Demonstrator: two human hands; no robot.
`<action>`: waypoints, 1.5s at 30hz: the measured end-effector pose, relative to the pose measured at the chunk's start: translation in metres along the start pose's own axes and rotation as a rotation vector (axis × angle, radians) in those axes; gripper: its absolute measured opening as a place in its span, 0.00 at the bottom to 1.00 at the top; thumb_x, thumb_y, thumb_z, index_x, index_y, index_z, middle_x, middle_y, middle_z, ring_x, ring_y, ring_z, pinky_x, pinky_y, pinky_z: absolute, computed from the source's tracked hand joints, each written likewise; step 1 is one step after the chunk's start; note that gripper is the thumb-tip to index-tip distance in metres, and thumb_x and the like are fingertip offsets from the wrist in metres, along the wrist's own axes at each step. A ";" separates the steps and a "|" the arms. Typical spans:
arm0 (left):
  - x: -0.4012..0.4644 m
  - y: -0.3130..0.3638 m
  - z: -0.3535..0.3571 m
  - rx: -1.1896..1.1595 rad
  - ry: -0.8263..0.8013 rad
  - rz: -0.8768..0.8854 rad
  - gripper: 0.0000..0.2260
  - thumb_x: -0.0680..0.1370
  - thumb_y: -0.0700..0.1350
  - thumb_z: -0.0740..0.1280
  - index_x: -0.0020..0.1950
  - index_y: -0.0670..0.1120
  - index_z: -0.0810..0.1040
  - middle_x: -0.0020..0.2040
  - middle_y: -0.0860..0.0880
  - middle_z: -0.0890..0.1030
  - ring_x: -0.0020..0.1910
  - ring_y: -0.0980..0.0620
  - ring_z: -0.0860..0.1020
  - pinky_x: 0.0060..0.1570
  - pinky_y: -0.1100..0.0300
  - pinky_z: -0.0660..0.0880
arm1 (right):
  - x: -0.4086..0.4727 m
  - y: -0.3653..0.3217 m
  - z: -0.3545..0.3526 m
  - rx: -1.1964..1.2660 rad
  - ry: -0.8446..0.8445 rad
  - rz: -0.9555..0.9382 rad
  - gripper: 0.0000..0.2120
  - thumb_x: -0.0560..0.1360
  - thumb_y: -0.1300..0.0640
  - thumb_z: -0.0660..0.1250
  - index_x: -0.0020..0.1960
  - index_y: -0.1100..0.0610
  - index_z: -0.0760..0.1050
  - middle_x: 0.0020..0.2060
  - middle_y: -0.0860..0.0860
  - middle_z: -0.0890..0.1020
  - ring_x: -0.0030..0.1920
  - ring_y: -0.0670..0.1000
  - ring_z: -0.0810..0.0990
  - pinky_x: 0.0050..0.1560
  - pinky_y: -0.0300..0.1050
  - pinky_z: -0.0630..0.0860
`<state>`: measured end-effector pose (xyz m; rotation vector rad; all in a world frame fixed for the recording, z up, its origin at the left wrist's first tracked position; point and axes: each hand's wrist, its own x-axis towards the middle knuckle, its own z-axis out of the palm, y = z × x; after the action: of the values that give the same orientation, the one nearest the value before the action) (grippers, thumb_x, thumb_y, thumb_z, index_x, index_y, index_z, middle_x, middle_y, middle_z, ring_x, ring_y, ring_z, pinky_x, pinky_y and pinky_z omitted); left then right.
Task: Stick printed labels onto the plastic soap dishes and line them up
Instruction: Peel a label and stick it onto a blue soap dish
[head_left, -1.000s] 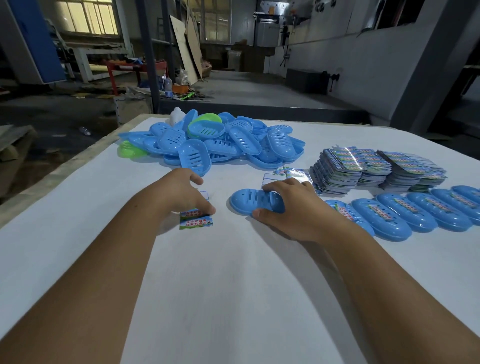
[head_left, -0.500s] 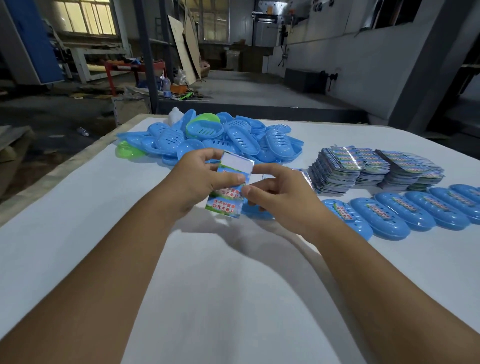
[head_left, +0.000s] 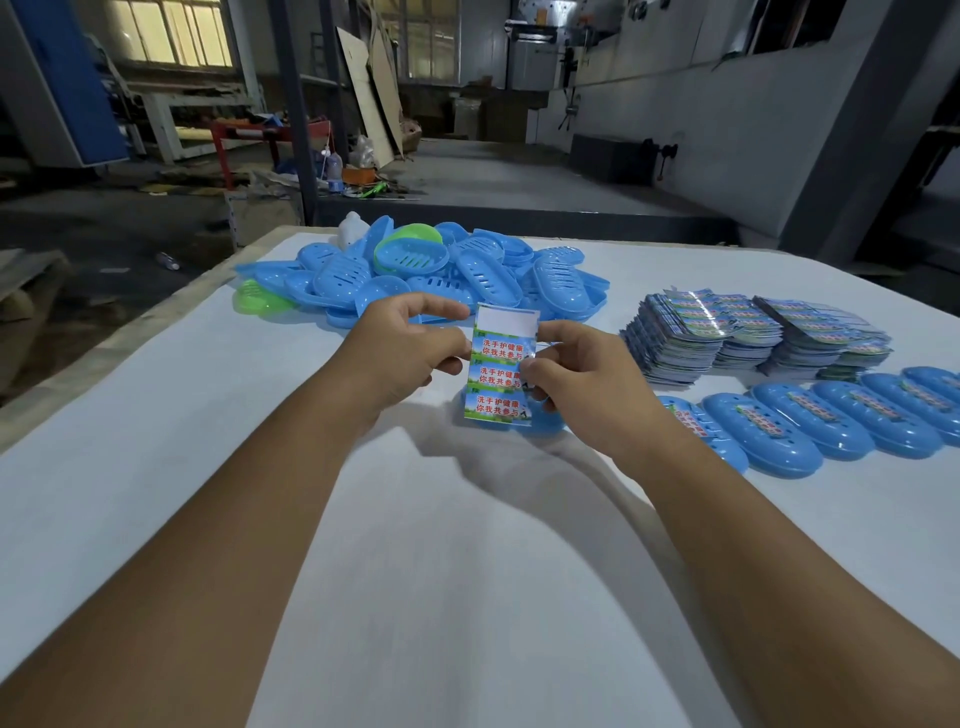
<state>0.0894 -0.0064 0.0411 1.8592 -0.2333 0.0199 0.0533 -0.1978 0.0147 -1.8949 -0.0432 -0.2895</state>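
A label sheet (head_left: 500, 366), three printed labels below a blank top strip, is held upright above the counter (head_left: 156, 415). A second ago it lay flat there under the left hand (head_left: 410, 348), which now pinches its left edge; the right hand (head_left: 576, 379), then resting on a blue dish (head_left: 550, 422), now pinches the right edge, seemingly picking at a label. Peeling appears underway. That dish is mostly hidden behind sheet and hand. Labelled dishes (head_left: 810, 415) line up rightward, cut off by the frame; label stacks (head_left: 753, 332) and a dish pile (head_left: 441, 270) sit beyond.
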 end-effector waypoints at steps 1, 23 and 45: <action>0.000 0.000 0.000 0.006 0.007 0.007 0.10 0.73 0.42 0.73 0.52 0.53 0.82 0.40 0.54 0.86 0.35 0.59 0.83 0.34 0.64 0.73 | 0.000 0.000 0.000 -0.010 -0.001 0.006 0.12 0.78 0.59 0.70 0.60 0.50 0.75 0.35 0.45 0.85 0.33 0.40 0.80 0.46 0.49 0.80; -0.013 0.000 0.020 0.063 -0.037 0.212 0.10 0.73 0.38 0.74 0.47 0.52 0.78 0.38 0.50 0.86 0.44 0.47 0.84 0.53 0.51 0.79 | -0.010 -0.006 0.002 -0.187 0.116 -0.098 0.09 0.72 0.51 0.74 0.34 0.51 0.83 0.24 0.43 0.80 0.24 0.40 0.72 0.27 0.35 0.67; -0.010 -0.005 0.029 0.104 0.028 0.257 0.09 0.73 0.41 0.74 0.43 0.53 0.77 0.36 0.53 0.84 0.38 0.55 0.83 0.44 0.56 0.81 | -0.012 -0.012 0.003 -0.234 0.131 -0.066 0.12 0.72 0.52 0.70 0.35 0.58 0.84 0.31 0.56 0.84 0.35 0.60 0.82 0.33 0.58 0.80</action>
<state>0.0771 -0.0312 0.0258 1.9194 -0.4574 0.2384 0.0404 -0.1893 0.0220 -2.1043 0.0171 -0.4800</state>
